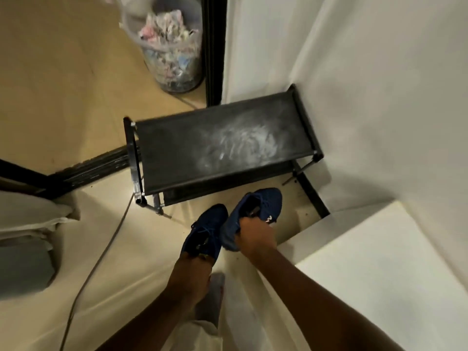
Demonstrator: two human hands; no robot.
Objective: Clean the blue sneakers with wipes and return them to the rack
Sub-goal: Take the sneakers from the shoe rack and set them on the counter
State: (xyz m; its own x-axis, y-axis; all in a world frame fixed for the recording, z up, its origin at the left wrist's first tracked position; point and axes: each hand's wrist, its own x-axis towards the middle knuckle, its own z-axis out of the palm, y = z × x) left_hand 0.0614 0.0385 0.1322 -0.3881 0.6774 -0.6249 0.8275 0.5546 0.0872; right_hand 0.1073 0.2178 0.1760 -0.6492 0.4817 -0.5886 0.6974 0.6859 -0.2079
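Person stands over a black shoe rack [215, 148] in a wall corner, one blue sneaker in each hand, both held in the air just in front of the rack and not touching it. Left hand [193, 266] grips the left sneaker [206, 229] at the heel collar, toe pointing up and away. Right hand [253, 235] holds the right sneaker [264, 206] at the heel end, fingers curled around the collar edge, toe toward the rack. The shoes sit side by side, nearly touching. The uppers look like knit or mesh fabric, so probably light, soft and easy to crush at the toe, with a stiffer sole; not fragile or slippery. The heel collar is a good one-handed grip, and pinching the sole edge would also work for setting them down flat. The rack's top shelf is dark fabric with a dusty white smear and will likely sag a little under load; a lower shelf is partly visible beneath it. No wipes are clearly in view; a pale blurred shape [217, 287] below the left hand cannot be identified. A full bin [172, 46] stands beyond the rack, and a cable [101, 262] runs across the floor.
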